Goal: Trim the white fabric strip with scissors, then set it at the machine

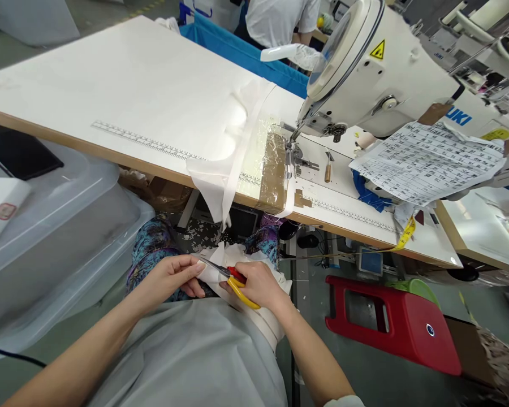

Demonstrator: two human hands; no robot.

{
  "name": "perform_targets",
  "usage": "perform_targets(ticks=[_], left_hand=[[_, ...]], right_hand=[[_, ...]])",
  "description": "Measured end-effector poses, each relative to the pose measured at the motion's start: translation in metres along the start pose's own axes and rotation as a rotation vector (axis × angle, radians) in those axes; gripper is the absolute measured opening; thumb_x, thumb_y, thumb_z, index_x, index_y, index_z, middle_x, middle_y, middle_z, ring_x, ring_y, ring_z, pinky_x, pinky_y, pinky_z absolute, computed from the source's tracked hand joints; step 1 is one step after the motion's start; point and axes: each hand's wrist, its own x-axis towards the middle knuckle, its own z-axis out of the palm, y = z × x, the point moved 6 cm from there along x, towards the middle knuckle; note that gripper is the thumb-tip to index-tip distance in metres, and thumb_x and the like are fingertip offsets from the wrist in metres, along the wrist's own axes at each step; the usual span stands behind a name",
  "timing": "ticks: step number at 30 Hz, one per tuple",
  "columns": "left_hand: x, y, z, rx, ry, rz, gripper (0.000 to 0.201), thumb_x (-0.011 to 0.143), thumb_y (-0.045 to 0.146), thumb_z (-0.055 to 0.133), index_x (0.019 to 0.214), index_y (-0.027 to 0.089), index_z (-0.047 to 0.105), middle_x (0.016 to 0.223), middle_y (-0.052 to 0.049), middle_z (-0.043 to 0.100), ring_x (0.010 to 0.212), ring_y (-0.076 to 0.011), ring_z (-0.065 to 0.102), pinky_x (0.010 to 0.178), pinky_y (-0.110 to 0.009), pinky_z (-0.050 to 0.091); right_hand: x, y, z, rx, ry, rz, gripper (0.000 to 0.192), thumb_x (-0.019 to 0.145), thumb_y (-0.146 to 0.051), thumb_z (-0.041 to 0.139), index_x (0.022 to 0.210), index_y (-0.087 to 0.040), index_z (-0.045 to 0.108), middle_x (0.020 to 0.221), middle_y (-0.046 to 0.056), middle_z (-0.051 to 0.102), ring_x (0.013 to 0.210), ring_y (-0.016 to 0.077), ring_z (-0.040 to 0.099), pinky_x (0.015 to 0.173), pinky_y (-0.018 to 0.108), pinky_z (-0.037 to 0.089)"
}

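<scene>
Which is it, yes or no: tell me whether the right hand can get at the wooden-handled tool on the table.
Probably yes, once freed: the right hand holds scissors near the body, in front of the table. Nothing appears to cover the wooden-handled tool.

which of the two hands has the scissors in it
The right hand, wrapped around the red-and-yellow handles of the scissors. The left hand differs: no scissors in it, its thumb and fingertips at the white fabric near the blade tips.
</scene>
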Motion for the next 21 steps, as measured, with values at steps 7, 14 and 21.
perform_targets(ticks=[7,14,21], left_hand=[[0.038,0.079,0.016,1.141,0.131,0.591,0.038,0.087,0.007,0.041,0.116,0.016,0.064,0.134,-0.015,0.056,0.103,-0.0289,0.063,0.081,-0.035,0.045],[0.086,0.098,0.016,1.242,0.081,0.566,0.022,0.075,-0.002,0.052,0.063,0.014,0.062,0.085,-0.018,0.063,0.086,-0.0324,0.062,0.078,-0.039,0.041],[0.055,0.008,-0.026,0.959,-0.014,0.298,0.033,0.089,0.037,0.049,0.06,0.022,0.055,0.043,0.002,0.045,0.033,-0.016,0.047,0.042,-0.024,0.033]], right_hand=[[-0.029,0.011,-0.006,0.354,0.146,0.073,0.046,0.08,-0.054,0.058,0.06,-0.022,0.032,0.055,-0.006,0.034,0.052,0.01,0.03,0.05,0.023,0.023],[-0.044,0.015,-0.008,0.51,0.226,0.122,0.041,0.078,-0.051,0.063,0.063,-0.021,0.04,0.057,-0.005,0.037,0.054,0.0107,0.034,0.052,0.023,0.027],[-0.059,0.038,0.005,0.667,0.142,0.293,0.047,0.078,-0.057,0.063,0.063,-0.021,0.038,0.057,-0.006,0.035,0.054,0.0102,0.032,0.049,0.023,0.025]])
